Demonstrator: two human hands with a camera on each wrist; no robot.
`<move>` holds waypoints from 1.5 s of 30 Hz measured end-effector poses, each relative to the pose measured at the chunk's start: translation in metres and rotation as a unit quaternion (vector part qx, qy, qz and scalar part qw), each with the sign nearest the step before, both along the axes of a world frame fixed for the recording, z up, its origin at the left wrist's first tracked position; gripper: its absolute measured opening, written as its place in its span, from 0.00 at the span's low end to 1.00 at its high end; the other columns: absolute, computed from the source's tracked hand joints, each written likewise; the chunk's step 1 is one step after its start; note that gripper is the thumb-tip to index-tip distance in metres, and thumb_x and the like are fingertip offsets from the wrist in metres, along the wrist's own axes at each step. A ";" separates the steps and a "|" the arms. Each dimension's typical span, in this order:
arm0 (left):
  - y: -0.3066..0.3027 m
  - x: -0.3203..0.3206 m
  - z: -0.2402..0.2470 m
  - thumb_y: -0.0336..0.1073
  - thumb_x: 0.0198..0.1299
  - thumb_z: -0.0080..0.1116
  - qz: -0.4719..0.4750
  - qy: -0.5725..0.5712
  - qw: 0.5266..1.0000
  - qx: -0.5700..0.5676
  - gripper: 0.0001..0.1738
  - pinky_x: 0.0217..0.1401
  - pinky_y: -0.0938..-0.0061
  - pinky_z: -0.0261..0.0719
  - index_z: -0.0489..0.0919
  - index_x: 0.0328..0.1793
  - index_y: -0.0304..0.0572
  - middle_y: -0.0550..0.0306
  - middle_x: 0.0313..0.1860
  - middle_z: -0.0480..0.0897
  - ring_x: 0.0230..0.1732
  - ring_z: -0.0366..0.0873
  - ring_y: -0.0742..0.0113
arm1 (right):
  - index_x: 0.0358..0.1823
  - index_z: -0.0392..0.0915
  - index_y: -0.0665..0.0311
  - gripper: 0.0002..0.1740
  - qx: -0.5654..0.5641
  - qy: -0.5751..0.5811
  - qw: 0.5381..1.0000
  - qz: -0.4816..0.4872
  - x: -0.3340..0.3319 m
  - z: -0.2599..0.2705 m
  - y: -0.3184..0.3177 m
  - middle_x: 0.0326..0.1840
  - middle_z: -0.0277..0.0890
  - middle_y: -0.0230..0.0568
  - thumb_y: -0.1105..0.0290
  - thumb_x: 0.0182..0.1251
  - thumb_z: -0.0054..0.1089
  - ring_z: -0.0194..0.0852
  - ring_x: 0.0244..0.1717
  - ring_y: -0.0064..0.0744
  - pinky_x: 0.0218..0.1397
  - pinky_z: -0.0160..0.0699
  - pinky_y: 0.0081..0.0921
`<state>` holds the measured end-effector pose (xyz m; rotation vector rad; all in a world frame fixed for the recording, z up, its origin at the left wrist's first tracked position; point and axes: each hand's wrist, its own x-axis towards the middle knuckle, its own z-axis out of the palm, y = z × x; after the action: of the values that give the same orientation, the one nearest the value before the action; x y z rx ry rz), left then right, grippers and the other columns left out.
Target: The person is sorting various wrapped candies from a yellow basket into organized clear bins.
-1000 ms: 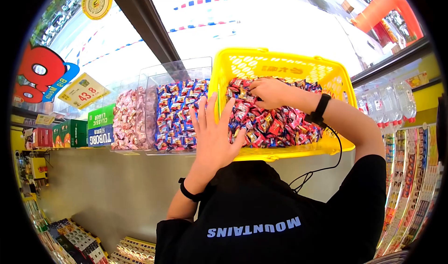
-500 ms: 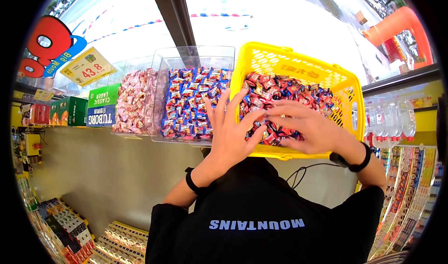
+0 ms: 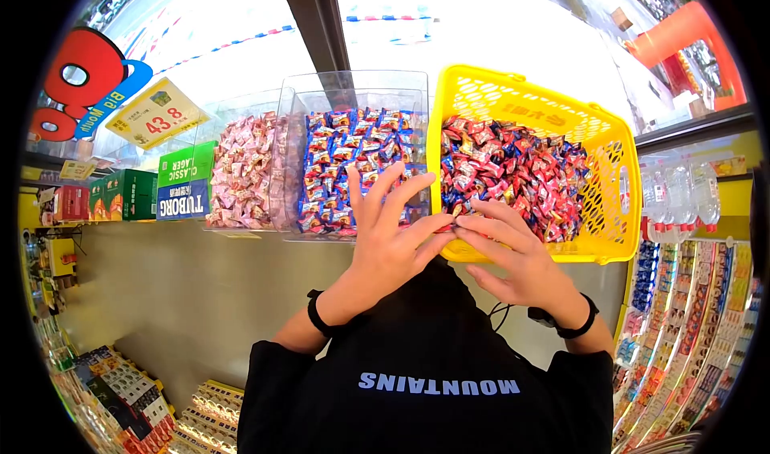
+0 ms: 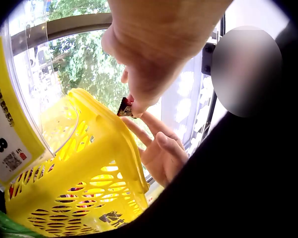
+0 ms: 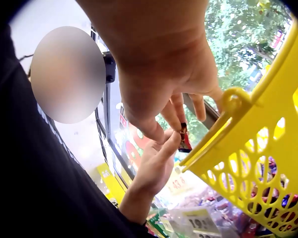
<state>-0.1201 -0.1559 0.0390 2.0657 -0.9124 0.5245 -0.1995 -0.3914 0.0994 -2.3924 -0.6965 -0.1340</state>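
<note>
Yellow perforated plastic basket is sitting just beyond the right hand, holding a heap of red-and-dark wrapped candies. Left hand is pinching one small red-and-black wrapped candy between thumb and index finger, near the basket corner; its other fingers are spreading apart. Right hand is holding its fingers extended, tips meeting the left's at that candy, thumb standing apart. Can't tell if the right fingertips are touching candy or just fingers. Beyond the left hand, blue-wrapped candies are filling a clear plastic bin. Farther left of it, pink-wrapped candies are lying heaped, next to a green-and-blue cardboard box.
</note>
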 end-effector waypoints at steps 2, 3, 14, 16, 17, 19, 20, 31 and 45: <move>0.012 0.003 -0.002 0.42 0.49 0.85 0.009 0.003 1.000 0.002 0.15 0.92 0.26 0.40 0.95 0.44 0.62 0.60 0.72 0.84 0.83 0.68 0.45 | 0.75 0.82 0.61 0.38 -0.025 -0.039 0.999 -0.022 0.000 -0.004 0.016 0.77 0.79 0.44 0.74 0.58 0.80 0.74 0.80 0.58 0.82 0.75 0.57; 0.019 0.005 -0.002 0.43 0.49 0.85 0.013 -0.005 1.000 0.007 0.15 0.92 0.26 0.40 0.95 0.44 0.62 0.60 0.72 0.84 0.83 0.69 0.45 | 0.75 0.82 0.60 0.40 -0.014 -0.051 0.998 -0.046 -0.001 -0.007 0.027 0.76 0.78 0.46 0.74 0.57 0.80 0.76 0.78 0.58 0.81 0.75 0.59; 0.115 0.031 -0.025 0.47 0.51 0.85 0.049 -0.054 0.994 0.077 0.15 0.92 0.30 0.45 0.97 0.46 0.68 0.65 0.70 0.85 0.82 0.71 0.48 | 0.66 0.83 0.72 0.25 -0.069 -0.174 0.973 -0.136 0.022 -0.047 0.143 0.76 0.76 0.55 0.74 0.67 0.66 0.76 0.78 0.58 0.82 0.72 0.64; 0.129 0.029 -0.033 0.47 0.52 0.85 0.057 -0.046 0.994 0.079 0.14 0.92 0.30 0.45 0.97 0.46 0.68 0.64 0.70 0.85 0.82 0.71 0.48 | 0.63 0.84 0.69 0.23 -0.070 -0.174 0.971 -0.149 0.030 -0.058 0.158 0.75 0.77 0.55 0.74 0.66 0.66 0.75 0.78 0.58 0.83 0.69 0.65; 0.135 0.029 -0.032 0.42 0.49 0.87 0.057 -0.034 0.994 0.090 0.15 0.93 0.34 0.46 0.97 0.45 0.66 0.63 0.72 0.85 0.85 0.68 0.47 | 0.61 0.85 0.68 0.21 -0.072 -0.174 0.970 -0.154 0.035 -0.063 0.163 0.75 0.77 0.54 0.74 0.66 0.66 0.74 0.79 0.58 0.84 0.67 0.65; 0.143 0.029 -0.038 0.43 0.50 0.87 0.061 -0.025 0.995 0.077 0.15 0.93 0.34 0.45 0.97 0.45 0.64 0.61 0.73 0.84 0.85 0.68 0.46 | 0.57 0.86 0.65 0.18 -0.067 -0.168 0.970 -0.162 0.043 -0.072 0.172 0.75 0.77 0.53 0.73 0.65 0.67 0.73 0.79 0.57 0.85 0.65 0.66; 0.146 0.030 -0.041 0.43 0.50 0.87 0.064 -0.022 0.995 0.070 0.14 0.93 0.34 0.44 0.97 0.45 0.63 0.61 0.73 0.84 0.85 0.68 0.45 | 0.55 0.86 0.64 0.17 -0.066 -0.166 0.970 -0.165 0.049 -0.077 0.176 0.75 0.77 0.53 0.73 0.64 0.67 0.73 0.80 0.57 0.85 0.64 0.66; 0.157 0.073 -0.058 0.41 0.67 0.73 0.152 -0.014 0.973 0.174 0.36 0.91 0.25 0.39 0.79 0.82 0.57 0.45 0.89 0.65 0.92 0.52 0.35 | 0.35 0.90 0.62 0.08 -0.202 -0.160 0.943 -0.209 0.109 -0.111 0.184 0.68 0.80 0.56 0.67 0.65 0.65 0.71 0.79 0.62 0.87 0.49 0.79; 0.160 0.074 -0.055 0.38 0.62 0.76 0.147 0.049 0.965 0.211 0.44 0.91 0.25 0.43 0.74 0.86 0.59 0.39 0.92 0.58 0.93 0.49 0.32 | 0.59 0.89 0.60 0.19 -0.167 -0.108 0.962 -0.188 0.102 -0.116 0.190 0.74 0.79 0.50 0.68 0.68 0.68 0.71 0.82 0.56 0.90 0.54 0.69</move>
<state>-0.0460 0.0045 -0.0165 2.6142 -0.7055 0.3990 -0.0977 -0.2016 -0.0163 -2.8466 -0.3700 -0.4771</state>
